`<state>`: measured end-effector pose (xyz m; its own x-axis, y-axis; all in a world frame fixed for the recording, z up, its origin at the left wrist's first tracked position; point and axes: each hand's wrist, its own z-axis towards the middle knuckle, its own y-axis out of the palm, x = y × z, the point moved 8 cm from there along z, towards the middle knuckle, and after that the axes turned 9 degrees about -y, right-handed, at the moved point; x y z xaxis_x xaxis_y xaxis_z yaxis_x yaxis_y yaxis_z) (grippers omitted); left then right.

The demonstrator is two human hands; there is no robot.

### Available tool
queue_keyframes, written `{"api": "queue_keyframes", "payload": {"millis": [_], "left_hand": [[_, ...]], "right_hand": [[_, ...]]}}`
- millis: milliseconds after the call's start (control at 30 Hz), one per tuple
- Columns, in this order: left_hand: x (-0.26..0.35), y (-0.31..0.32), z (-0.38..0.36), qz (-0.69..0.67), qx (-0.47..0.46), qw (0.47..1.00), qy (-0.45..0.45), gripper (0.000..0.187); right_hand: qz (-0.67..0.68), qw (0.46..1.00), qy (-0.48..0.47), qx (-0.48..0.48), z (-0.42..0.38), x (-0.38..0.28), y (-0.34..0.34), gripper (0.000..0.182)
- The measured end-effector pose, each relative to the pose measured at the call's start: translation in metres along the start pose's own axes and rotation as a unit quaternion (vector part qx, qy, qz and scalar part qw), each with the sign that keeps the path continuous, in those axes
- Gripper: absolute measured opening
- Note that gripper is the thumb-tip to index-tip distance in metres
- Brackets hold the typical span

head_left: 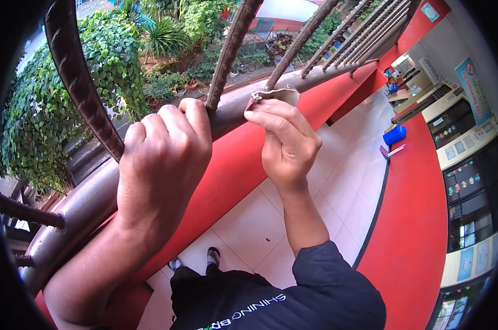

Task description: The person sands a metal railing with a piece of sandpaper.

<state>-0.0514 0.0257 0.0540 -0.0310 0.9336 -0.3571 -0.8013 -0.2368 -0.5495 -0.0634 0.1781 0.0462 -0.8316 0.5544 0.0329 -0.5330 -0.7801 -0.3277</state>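
Brown metal rail (89, 201), gripped by the left hand (163, 159), fingers closed around it. Worn scrap of sandpaper (276, 94), pinched in the right hand (285, 140) and pressed on the rail at one o'clock from the left hand. Blue bin (395, 134) seen at three o'clock on tiled floor (249, 225).

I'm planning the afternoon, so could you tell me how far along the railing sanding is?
Done: cannot tell; no stretch looks clearly finished. In hand: the right hand presses sandpaper on the rail at a bar's foot, while the left hand grips the rail. Left: the far bars look untouched.
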Motion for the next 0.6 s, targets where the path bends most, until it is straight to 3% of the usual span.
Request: {"api": "queue_keyframes", "payload": {"millis": [67, 133, 200, 267, 400, 533, 600], "left_hand": [[-0.001, 0.001, -0.002, -0.002, -0.007, 1.0, -0.002, 0.017], [0.0, 0.001, -0.002, 0.006, -0.002, 1.0, 0.005, 0.017], [0.0, 0.0, -0.002, 0.008, -0.001, 1.0, 0.005, 0.017], [0.0, 0.002, -0.001, 0.012, -0.003, 1.0, 0.001, 0.016], [0.002, 0.002, -0.004, 0.013, 0.009, 1.0, 0.004, 0.016], [0.001, 0.0, -0.002, 0.021, 0.014, 1.0, 0.011, 0.014], [0.001, 0.002, -0.003, 0.011, 0.025, 1.0, 0.015, 0.014]], "right_hand": [[-0.002, 1.0, 0.006, 0.0, 0.0, 0.007, -0.002, 0.03], [-0.036, 0.988, 0.147, 0.043, -0.001, 0.048, -0.015, 0.025], [-0.085, 0.99, 0.108, 0.035, 0.0, 0.029, -0.013, 0.027], [-0.024, 1.0, 0.003, -0.004, 0.003, -0.007, 0.001, 0.033], [-0.024, 0.995, 0.092, 0.041, 0.004, 0.035, -0.009, 0.032], [-0.01, 1.0, -0.004, -0.002, 0.007, -0.004, 0.001, 0.03], [-0.025, 0.99, 0.13, 0.051, 0.001, 0.039, -0.013, 0.032]]}}
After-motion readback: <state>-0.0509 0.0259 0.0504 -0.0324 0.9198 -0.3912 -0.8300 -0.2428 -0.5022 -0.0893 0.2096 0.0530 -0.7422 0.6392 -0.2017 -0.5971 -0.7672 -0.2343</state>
